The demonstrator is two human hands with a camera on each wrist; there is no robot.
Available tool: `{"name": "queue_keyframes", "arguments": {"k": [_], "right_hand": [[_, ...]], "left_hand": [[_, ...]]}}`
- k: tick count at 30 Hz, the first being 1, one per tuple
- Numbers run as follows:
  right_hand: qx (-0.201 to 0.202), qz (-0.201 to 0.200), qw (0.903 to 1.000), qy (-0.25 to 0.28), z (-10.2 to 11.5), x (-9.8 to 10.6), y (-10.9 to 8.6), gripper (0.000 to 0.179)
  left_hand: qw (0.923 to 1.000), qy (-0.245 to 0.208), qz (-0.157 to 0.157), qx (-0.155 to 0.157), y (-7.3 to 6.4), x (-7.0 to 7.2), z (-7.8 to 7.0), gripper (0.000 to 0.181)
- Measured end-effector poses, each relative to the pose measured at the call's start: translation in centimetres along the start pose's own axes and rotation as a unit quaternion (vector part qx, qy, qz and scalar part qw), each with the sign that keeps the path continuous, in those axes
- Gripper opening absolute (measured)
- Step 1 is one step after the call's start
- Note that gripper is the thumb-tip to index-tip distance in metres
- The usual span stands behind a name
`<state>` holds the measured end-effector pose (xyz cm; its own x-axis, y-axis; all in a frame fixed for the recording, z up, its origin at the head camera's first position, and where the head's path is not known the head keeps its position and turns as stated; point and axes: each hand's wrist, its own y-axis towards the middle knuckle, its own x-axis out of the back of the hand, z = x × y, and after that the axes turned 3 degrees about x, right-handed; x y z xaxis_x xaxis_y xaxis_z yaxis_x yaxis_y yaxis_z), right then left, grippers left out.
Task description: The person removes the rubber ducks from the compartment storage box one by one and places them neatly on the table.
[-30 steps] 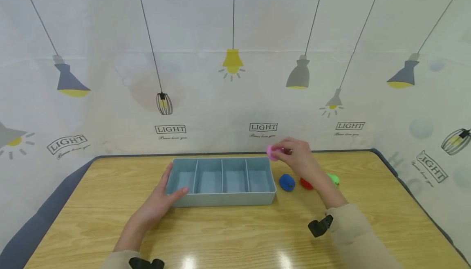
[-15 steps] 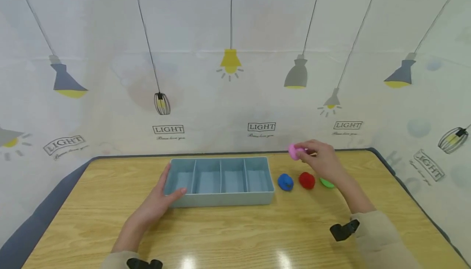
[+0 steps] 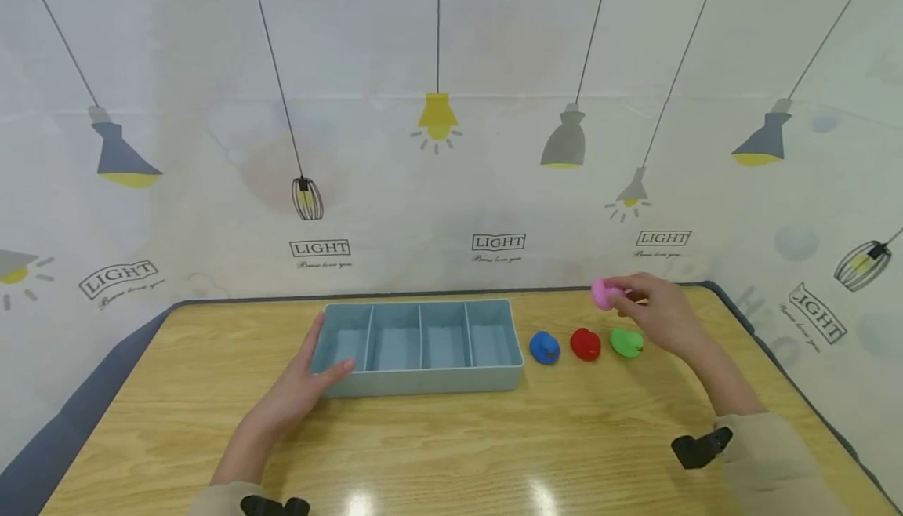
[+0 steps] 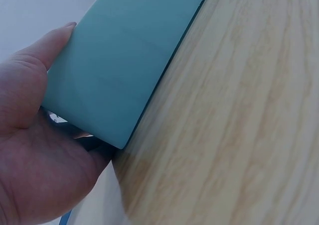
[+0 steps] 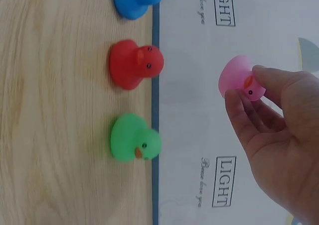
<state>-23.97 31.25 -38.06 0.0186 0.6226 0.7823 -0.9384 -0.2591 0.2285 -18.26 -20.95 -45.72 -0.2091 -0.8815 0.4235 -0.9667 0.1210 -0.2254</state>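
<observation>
A pink rubber duck (image 5: 236, 79) is pinched between the thumb and fingertips of my right hand (image 3: 656, 308), raised above the table's back right part. Below and left of that hand, a blue rubber duck (image 3: 545, 348), a red rubber duck (image 3: 585, 344) and a green rubber duck (image 3: 626, 342) sit in a row on the table. My left hand (image 3: 296, 383) grips the left end of a blue-grey divided box (image 3: 423, 382), its thumb over the front rim and its fingers along the end wall. In the left wrist view the box's front wall (image 4: 119, 60) fills the upper middle.
The box stands left of the ducks, its several compartments side by side. The wooden table (image 3: 437, 453) ends at a dark blue edge against a pale wall cloth (image 3: 381, 147) printed with lamps. Black wrist cameras (image 3: 701, 448) sit at both sleeves.
My right hand has moved right with the pink duck, from beside the box to above the green duck, leaving the red and green ducks uncovered. My left hand keeps its grip on the box.
</observation>
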Motion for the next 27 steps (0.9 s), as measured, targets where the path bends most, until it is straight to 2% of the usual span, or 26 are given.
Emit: {"name": "queue_keyframes", "arguments": {"k": [11,18,27], "right_hand": [[-0.035,-0.004,0.9987,-0.036,-3.2,1.6,-0.8,0.037],[-0.021,-0.012,0.9989,-0.039,-6.0,2.0,-1.5,0.034],[-0.066,0.03,0.9944,-0.077,-9.1,2.1,-2.9,0.038]], "left_hand": [[1.0,-0.008,0.004,0.002,-0.1,0.1,0.0,0.097],[1.0,-0.006,0.003,0.002,0.0,0.1,0.0,0.097],[1.0,-0.004,0.007,-0.005,-0.1,0.1,-0.1,0.098]]}}
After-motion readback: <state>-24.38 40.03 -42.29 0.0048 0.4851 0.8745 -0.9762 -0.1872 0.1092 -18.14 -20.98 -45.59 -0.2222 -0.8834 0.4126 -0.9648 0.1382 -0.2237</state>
